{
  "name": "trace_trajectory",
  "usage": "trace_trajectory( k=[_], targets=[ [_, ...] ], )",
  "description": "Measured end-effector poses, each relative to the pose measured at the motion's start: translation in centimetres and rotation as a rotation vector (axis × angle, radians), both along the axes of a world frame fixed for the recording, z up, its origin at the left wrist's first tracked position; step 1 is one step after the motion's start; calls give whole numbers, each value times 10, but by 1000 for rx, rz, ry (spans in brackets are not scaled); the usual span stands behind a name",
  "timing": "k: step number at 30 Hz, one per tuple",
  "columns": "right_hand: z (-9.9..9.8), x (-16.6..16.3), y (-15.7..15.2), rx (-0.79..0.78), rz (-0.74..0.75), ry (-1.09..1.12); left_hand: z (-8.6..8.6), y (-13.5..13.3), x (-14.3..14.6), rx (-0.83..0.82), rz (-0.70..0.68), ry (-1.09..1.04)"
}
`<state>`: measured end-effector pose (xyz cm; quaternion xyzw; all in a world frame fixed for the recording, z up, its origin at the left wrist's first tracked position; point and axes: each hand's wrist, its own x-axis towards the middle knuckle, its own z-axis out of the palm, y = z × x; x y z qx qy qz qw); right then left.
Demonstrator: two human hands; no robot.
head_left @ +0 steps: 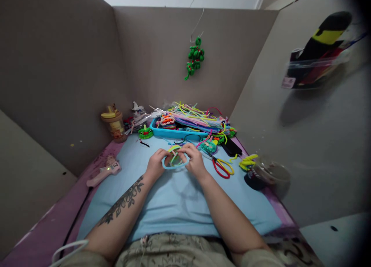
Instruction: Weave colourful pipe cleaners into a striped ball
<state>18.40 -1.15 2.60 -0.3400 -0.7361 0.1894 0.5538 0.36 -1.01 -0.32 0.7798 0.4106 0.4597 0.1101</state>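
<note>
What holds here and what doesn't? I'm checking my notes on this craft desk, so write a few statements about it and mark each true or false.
1. The left hand and right hand both hold a light blue loop above the blue mat. True.
2. The scissors lie left of the hands. False: they lie on the mat to the right of the right hand.
3. A green figure hangs on the back wall. True.
4. The blue tray is empty. False: it holds a heap of coloured pipe cleaners.
5. A pink tool lies left of the mat. True.
</note>
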Motion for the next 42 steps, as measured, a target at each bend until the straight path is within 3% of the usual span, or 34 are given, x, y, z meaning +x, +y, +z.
trace_trajectory(
  k=[4, 10, 14, 18, 21, 25, 27, 33, 38, 42],
  targets=[
    [5, 2, -5, 24, 79, 55, 1, -2, 1, 24, -19, -19],
    [9, 11, -1, 39, 21, 32, -2, 2, 1, 68, -62, -29],
    [7, 17, 5, -40, 14, 73, -3, -1, 2, 51, -156, -30],
    [1, 16, 9, -220, -15, 312, -7, -2, 3, -81, -196, -134],
    [1, 14, 10, -307, -13, 507, -10, 2, 2, -112, -126, -198],
    [4, 15, 12, -346, 2, 645, -12, 11, -3, 18, 150, -69],
    [3, 16, 13, -357, 10, 692, -12, 14, -5, 42, 207, 18],
    [-1, 18, 17, -370, 31, 699, -12, 13, -5, -4, 57, 202],
    [0, 19, 13, -258, -52, 540, -11, 14, -6, -5, -47, 151],
    [4, 19, 9, -305, -12, 484, -3, 9, -7, -18, -209, 103]
  ],
)
